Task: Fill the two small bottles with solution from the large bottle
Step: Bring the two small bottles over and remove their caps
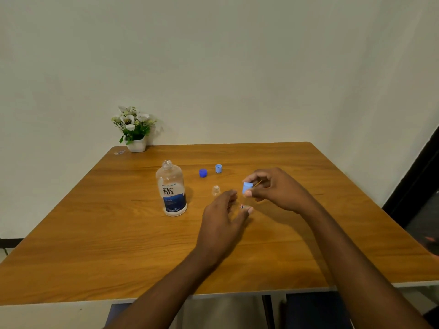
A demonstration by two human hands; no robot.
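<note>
The large clear bottle [171, 189] with a blue label stands uncapped on the wooden table [95, 233]. Just right of it stands a small clear bottle [216, 190], open at the top. My left hand [223, 217] grips a second small clear bottle [242, 205], mostly hidden by my fingers. My right hand [275, 188] pinches a light blue cap [247, 187] just above that bottle's neck. A dark blue cap [203, 173] and a light blue cap [218, 168] lie on the table behind the small bottles.
A white pot of artificial flowers [134, 129] sits at the table's far left corner, with a small wrapper [119, 152] next to it. The near table edge [237, 294] runs under my forearms. A dark doorway [418, 186] lies at the right.
</note>
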